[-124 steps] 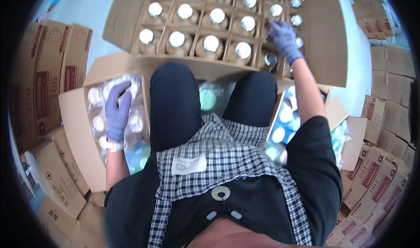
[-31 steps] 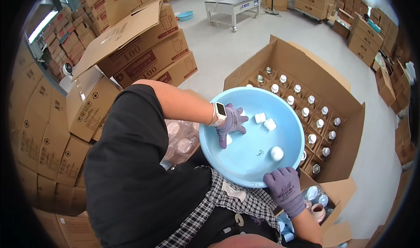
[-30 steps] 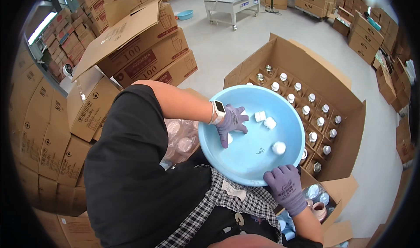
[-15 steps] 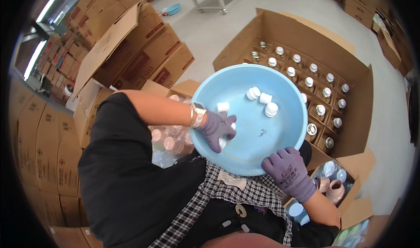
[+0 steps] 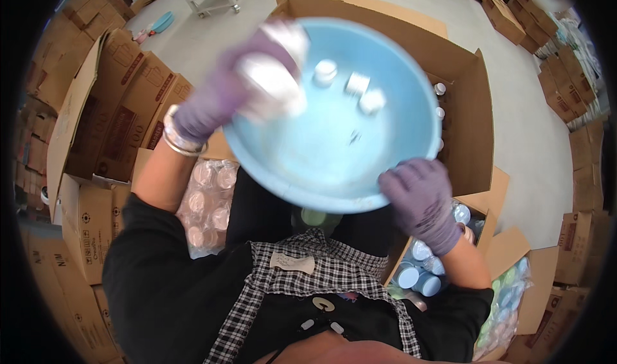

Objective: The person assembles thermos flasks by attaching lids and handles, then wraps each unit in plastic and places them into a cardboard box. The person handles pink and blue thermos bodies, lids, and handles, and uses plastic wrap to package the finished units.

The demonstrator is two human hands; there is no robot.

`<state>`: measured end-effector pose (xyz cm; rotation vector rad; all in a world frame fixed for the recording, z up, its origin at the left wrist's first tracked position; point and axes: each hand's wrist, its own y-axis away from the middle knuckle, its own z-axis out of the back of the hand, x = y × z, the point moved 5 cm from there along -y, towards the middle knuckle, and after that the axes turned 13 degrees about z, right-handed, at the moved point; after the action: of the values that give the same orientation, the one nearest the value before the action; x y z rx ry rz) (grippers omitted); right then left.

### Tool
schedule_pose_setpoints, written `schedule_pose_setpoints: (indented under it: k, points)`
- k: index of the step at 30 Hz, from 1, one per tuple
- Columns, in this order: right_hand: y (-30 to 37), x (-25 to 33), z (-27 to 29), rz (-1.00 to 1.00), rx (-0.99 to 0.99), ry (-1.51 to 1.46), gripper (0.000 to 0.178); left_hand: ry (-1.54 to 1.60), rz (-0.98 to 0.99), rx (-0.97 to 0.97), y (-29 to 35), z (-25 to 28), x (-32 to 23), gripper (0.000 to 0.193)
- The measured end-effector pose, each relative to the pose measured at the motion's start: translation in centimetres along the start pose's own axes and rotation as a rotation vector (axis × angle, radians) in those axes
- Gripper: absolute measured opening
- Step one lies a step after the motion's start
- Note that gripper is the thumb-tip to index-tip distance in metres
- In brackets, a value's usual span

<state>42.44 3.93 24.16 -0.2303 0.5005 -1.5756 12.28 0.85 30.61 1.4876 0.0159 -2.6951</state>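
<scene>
Holding the pale blue bowl (image 5: pixel 321 139) up over our lap, we grip its near rim with the right hand (image 5: pixel 421 200), purple-gloved fingers curled down over the edge and clamped on it; the left hand (image 5: pixel 241 84), also gloved, is raised at the far left rim and blurred with motion, closed around what look like white caps (image 5: pixel 273 84), though the blur keeps us from telling how many. A few more loose caps (image 5: pixel 350 84) lie against the bowl's far wall; behind the bowl stands the big open carton (image 5: pixel 472 107), with bottle tops just visible along its right side, and a clear bag of jars (image 5: pixel 209 200) rests by our left knee.

To do this well, we judge the bowl should stay level, or tipped only slightly away, so the loose caps settle in one spot rather than rolling about; the right hand alone bears the weight, so its hold on the rim should stay firm and low. The left hand would do best taking only a small handful at once; a gloved grip can slip, and a dropped cap could vanish among the cartons (image 5: pixel 106 113) stacked around us.
</scene>
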Motion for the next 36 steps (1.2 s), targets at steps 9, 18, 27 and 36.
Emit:
schedule_pose_setpoints:
  k: [9,18,27,36]
  points:
    - [-6.5,-18.7,11.2,-0.099,-0.241,0.493,0.023,1.827,-0.473,0.363,-7.9,-4.6,6.0,0.066]
    - [-11.7,-48.4,-6.6,-0.545,0.308,0.433,0.04,1.96,-0.086,0.128,-11.0,-10.7,14.6,0.053]
    - [-14.2,-28.0,-7.7,-0.304,-0.515,-0.565,0.033,1.935,0.356,-0.143,-9.5,-13.3,14.6,0.056]
    - [-16.6,-12.1,-18.1,-0.225,-0.186,-0.921,0.035,1.733,0.403,-0.534,-6.9,-12.0,16.9,0.07]
